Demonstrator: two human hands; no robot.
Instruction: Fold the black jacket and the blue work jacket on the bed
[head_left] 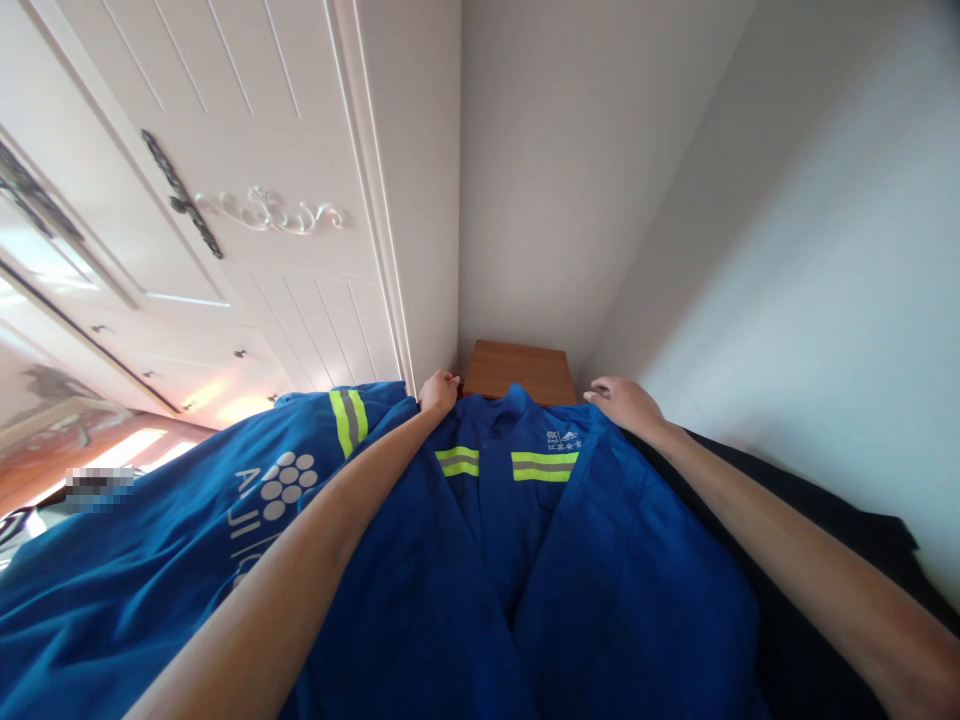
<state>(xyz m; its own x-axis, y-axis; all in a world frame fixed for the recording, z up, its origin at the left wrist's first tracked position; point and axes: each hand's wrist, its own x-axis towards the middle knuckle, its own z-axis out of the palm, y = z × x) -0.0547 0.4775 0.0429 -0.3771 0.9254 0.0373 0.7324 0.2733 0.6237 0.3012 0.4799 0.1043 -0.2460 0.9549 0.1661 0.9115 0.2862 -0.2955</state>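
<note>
A blue work jacket [480, 560] lies spread out in front of me, front side up, with its collar at the far end. It has yellow-green and grey reflective bands and a small white logo on the chest. My left hand [439, 393] is at its left shoulder, fingers pinched together. At the right shoulder is my right hand [624, 402], its fingers curled in beside the cloth. What either set of fingertips grips is too small to make out. Left of my left forearm lies another blue garment [172, 540] with a large white dotted logo and a reflective band.
A brown wooden box-like piece [517, 368] stands in the corner past the collar. White wardrobe doors [247, 140] rise on the left, and a pale wall [840, 300] is on the right. Dark cloth [795, 500] lies under my right forearm.
</note>
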